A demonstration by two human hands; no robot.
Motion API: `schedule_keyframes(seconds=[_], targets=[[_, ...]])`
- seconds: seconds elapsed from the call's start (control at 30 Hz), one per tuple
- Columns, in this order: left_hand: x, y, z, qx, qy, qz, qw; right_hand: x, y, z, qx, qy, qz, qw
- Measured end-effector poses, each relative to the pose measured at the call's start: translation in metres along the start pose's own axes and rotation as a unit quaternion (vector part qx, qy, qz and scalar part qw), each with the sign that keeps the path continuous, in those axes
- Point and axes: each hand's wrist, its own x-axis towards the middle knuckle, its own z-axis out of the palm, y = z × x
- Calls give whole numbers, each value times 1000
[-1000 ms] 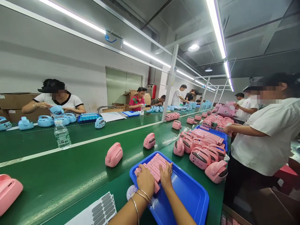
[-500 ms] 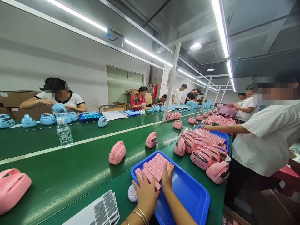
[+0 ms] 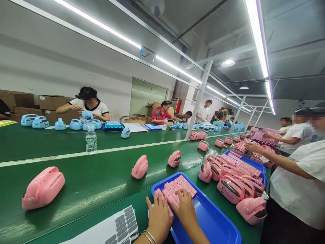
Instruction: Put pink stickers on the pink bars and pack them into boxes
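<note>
My left hand (image 3: pixel 159 217), with bracelets at its wrist, lies over the left edge of the blue tray (image 3: pixel 210 217). Its fingers are stretched and spread, touching the leftmost pink block (image 3: pixel 159 195). Beside it my right hand (image 3: pixel 186 207) has its fingers bent over the near end of a neighbouring long pink block (image 3: pixel 169 195); its grip is partly hidden. Several more pink blocks with small printed marks (image 3: pixel 184 183) lie side by side at the tray's far end. A round pale item is almost wholly hidden behind my left hand.
White sheets with grey oval stickers (image 3: pixel 124 223) lie left of the tray. Pink radio-shaped cases (image 3: pixel 43 188) stand along the green belt (image 3: pixel 101 176); several are grouped at right (image 3: pixel 231 189). A water bottle (image 3: pixel 91 140) stands beyond. Co-workers (image 3: pixel 299 162) work at right and opposite.
The view has turned left, so things appear farther right. My right hand has moved from the blocks' right side onto a block's near end; the left stays by the leftmost block.
</note>
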Motion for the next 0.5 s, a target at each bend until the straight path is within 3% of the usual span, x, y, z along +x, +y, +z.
schedule_keyframes(seconds=[0.1, 0.23, 0.37, 0.5], targets=[[-3, -5, -5, -11, -9, -1, 1000, -14, -5, -1, -21, -41, -14, 999], [-8, -6, -8, -30, -24, 5, 999, -20, 0, 3, -38, -49, 19, 998], [-15, -1, -11, -45, -37, 20, 998, -17, 7, 5, -57, -11, 68, 996], [-14, -1, -7, -63, -59, 46, 995, -7, 12, 25, -65, 39, 142, 987]])
